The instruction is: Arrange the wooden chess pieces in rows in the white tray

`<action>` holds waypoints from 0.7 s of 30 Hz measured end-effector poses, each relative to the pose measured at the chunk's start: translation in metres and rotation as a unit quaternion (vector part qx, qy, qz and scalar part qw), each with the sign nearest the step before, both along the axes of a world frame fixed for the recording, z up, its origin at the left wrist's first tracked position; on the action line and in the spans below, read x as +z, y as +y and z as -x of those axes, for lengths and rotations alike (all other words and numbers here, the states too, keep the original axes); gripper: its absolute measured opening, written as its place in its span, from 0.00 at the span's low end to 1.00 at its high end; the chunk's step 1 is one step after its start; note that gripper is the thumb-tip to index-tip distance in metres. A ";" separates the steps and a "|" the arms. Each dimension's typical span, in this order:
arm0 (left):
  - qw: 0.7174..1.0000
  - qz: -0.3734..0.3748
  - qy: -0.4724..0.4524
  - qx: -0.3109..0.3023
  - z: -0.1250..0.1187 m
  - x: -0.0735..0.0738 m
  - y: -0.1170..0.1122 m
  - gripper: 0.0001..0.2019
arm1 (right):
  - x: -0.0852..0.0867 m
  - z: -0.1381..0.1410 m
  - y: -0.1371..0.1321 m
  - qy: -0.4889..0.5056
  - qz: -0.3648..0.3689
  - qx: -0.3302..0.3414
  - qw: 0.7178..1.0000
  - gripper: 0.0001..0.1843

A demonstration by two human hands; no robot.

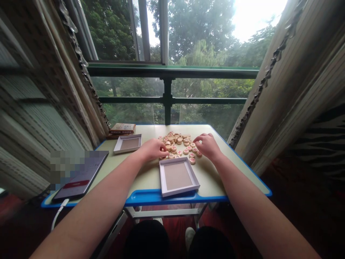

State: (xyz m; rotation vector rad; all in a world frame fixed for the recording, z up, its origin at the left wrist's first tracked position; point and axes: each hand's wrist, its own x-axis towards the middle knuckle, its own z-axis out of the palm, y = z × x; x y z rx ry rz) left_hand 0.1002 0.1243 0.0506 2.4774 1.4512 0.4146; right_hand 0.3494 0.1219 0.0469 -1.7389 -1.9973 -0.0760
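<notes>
Nearest me, past my knees, an empty tray [178, 177] sits at the front edge of the worktop [207, 178]. Just behind it the wooden discs [178, 140] lie piled mid-worktop. My left hand [153, 149] curls at the pile's left edge; I cannot tell whether its fingers clamp a disc. My right hand [207, 145] rests on the right side, fingers apart.

Wooden discs [178, 143] lie behind the near tray [178, 177], with a second tray [128, 143] and a tablet [81, 176] to their left.
</notes>
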 end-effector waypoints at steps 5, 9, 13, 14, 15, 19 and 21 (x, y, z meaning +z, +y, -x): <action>1.000 0.021 -0.011 0.005 0.000 0.000 0.003 0.13 | -0.004 -0.001 0.002 0.004 -0.004 0.011 1.000 0.16; 1.000 0.017 -0.008 0.000 0.000 -0.001 0.004 0.14 | -0.006 -0.001 0.002 0.011 -0.020 0.031 0.999 0.16; 1.000 0.021 0.005 0.005 -0.001 -0.001 0.004 0.16 | -0.007 -0.002 0.003 0.022 -0.040 0.035 0.998 0.15; 1.000 0.021 0.011 0.000 -0.001 -0.001 0.004 0.17 | -0.007 -0.003 0.003 0.023 -0.046 0.031 0.998 0.15; 1.000 0.017 0.019 -0.005 -0.001 -0.001 0.004 0.19 | -0.007 -0.003 0.003 0.025 -0.051 0.027 0.998 0.15; 0.997 -0.039 0.059 -0.010 -0.003 -0.001 0.002 0.22 | -0.008 0.000 0.003 0.026 -0.043 0.034 0.998 0.14; 0.995 -0.063 0.071 -0.001 -0.004 -0.002 0.000 0.22 | -0.009 0.002 0.002 0.021 -0.024 0.054 0.998 0.14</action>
